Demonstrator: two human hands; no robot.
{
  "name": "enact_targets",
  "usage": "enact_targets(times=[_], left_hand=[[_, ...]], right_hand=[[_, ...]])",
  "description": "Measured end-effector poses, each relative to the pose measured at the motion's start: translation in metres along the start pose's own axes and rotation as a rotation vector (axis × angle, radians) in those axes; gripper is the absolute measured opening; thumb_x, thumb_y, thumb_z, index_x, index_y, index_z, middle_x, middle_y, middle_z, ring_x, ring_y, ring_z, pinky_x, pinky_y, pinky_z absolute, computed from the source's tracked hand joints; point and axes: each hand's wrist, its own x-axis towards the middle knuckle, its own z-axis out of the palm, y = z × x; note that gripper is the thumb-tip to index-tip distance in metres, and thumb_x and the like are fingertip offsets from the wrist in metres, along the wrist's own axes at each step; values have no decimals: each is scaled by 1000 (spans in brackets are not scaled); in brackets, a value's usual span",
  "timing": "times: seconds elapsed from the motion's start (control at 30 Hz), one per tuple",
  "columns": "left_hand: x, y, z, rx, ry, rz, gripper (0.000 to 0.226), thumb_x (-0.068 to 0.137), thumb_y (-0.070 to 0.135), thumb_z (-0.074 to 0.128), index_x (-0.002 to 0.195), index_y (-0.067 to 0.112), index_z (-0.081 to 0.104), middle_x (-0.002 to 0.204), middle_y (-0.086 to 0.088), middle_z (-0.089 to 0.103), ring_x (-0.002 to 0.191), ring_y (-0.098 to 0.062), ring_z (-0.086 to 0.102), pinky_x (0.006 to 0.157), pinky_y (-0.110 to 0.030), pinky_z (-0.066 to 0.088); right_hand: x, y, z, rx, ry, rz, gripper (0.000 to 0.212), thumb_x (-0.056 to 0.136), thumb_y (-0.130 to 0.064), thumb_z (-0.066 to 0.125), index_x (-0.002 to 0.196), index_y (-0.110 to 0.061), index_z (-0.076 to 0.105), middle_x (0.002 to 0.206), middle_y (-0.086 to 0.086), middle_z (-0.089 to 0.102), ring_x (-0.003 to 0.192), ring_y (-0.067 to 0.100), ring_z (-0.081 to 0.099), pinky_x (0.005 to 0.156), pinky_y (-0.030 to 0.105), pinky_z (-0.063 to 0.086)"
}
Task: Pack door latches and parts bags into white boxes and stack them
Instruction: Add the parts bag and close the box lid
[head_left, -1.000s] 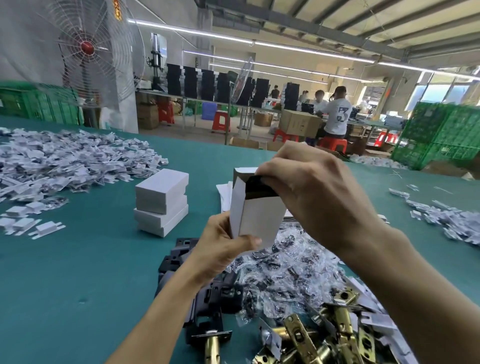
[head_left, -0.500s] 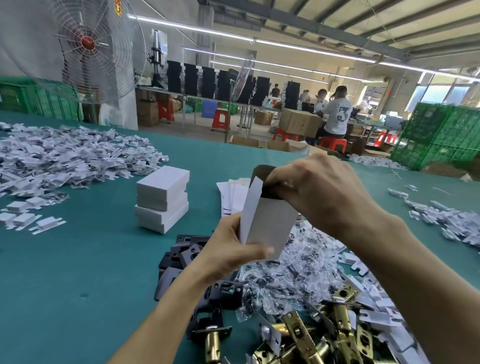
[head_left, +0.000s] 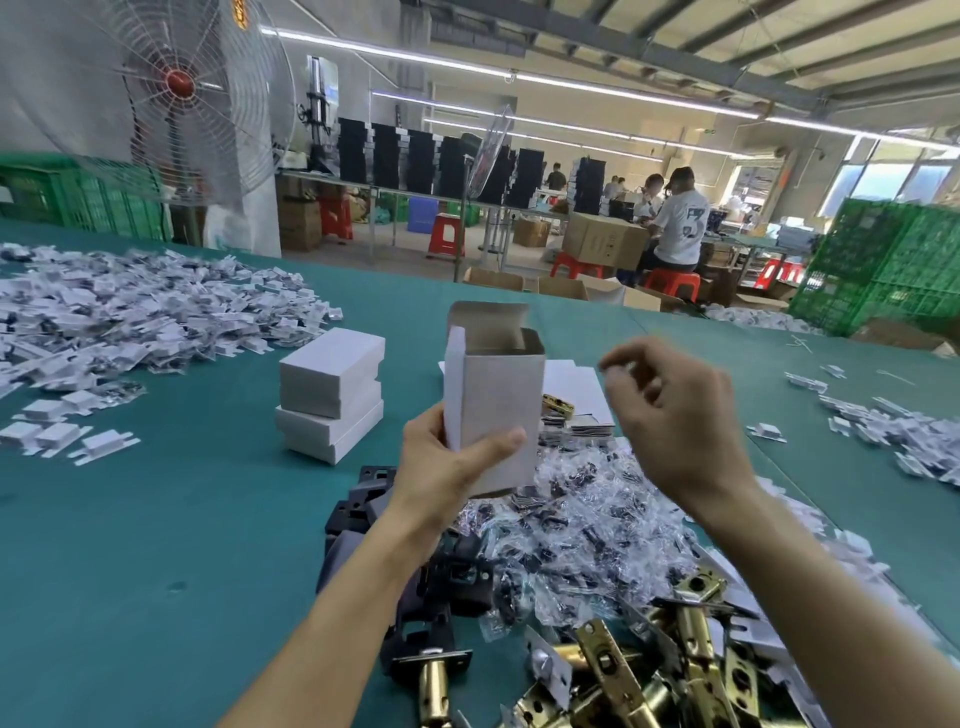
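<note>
The one open white box (head_left: 501, 400) is gripped upright in the left hand (head_left: 447, 473), with the thumb laid across its near face, the top flap raised and the mouth open. The right hand (head_left: 670, 415) is held just right of the box and apart from it, fingers loosely curled, with nothing seen in them; the fingertips are blurred. Under the hands, one heap of clear parts bags (head_left: 582, 525) is spread on the green table (head_left: 156, 571). Nearer, brass latches (head_left: 613, 670) are piled, too tangled to be counted, with black latches (head_left: 363, 519) lying to their left. Flat box blanks (head_left: 576, 384) are seen just behind the box. To the left, two closed white boxes (head_left: 330, 395) are stacked, one on the other. Two spreads of white card pieces are laid out: one far left (head_left: 130, 317), one at the right (head_left: 893, 431). One large fan (head_left: 156, 93) is stood far left.
</note>
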Motion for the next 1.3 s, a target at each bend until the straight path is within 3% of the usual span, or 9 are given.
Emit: enact_targets(times=[0.13, 0.2, 0.33, 0.5, 0.63, 0.77, 0.97, 1.07, 1.3], left_hand=[[1, 0, -3, 27, 81, 37, 39, 63, 30, 92, 98, 27, 75, 95, 1, 77, 87, -18, 73, 70, -35, 62], [0, 2, -2, 26, 50, 66, 32, 62, 36, 93, 90, 30, 79, 94, 0, 77, 84, -16, 73, 70, -29, 60], [-4, 6, 0, 1, -60, 96, 42, 54, 54, 91, 89, 33, 80, 94, -1, 77, 85, -16, 73, 73, -31, 62], [-2, 3, 0, 7, -86, 94, 15, 73, 28, 80, 86, 36, 80, 91, 3, 77, 83, -10, 72, 72, -26, 60], [-3, 0, -2, 40, -41, 78, 17, 70, 32, 80, 87, 37, 79, 92, 2, 76, 83, -11, 70, 75, -33, 62], [-5, -2, -2, 20, -89, 73, 16, 72, 27, 78, 87, 34, 79, 91, 3, 76, 81, -9, 70, 69, -22, 57], [-8, 0, 4, 46, -191, 74, 32, 69, 35, 80, 98, 22, 75, 94, -2, 75, 84, -12, 70, 71, -22, 56], [-9, 3, 7, 44, -217, 72, 21, 73, 31, 78, 94, 28, 78, 95, -7, 75, 84, -13, 69, 73, -25, 57], [-12, 5, 12, 44, -271, 67, 39, 67, 40, 79, 100, 20, 74, 90, -1, 73, 81, -13, 67, 69, -24, 55]], right_hand=[[-32, 27, 34, -506, -750, 221, 24, 96, -41, 57, 96, -18, 62, 102, -1, 65, 85, 16, 62, 79, 40, 56], [-41, 31, 48, -628, -892, 256, 36, 95, -53, 54, 85, -18, 51, 103, -2, 53, 88, 15, 55, 79, 34, 52], [-46, 37, 63, -633, -793, 271, 28, 93, -46, 59, 89, -19, 51, 115, 1, 51, 96, 15, 49, 76, 30, 46], [-49, 42, 58, -405, -580, 252, 9, 89, -32, 70, 94, -27, 65, 110, -5, 57, 102, 13, 56, 84, 29, 52], [-28, 35, 22, 71, -283, 350, 20, 84, -14, 76, 76, -28, 65, 82, -8, 71, 72, 5, 64, 66, 16, 50], [-6, 1, -20, 513, -59, 149, 25, 81, -10, 73, 97, -27, 66, 87, -4, 74, 79, 12, 71, 70, 21, 56], [5, -39, -30, 104, -106, -299, 34, 83, -19, 74, 114, -24, 61, 81, -8, 69, 63, 0, 62, 51, 13, 47], [7, -44, -23, -60, -86, -326, 20, 86, -24, 73, 105, -22, 69, 80, -1, 68, 77, 22, 60, 59, 44, 53], [19, -43, -20, -21, -135, -370, 17, 85, -27, 74, 101, -23, 80, 88, 1, 60, 82, 21, 57, 63, 46, 50]])
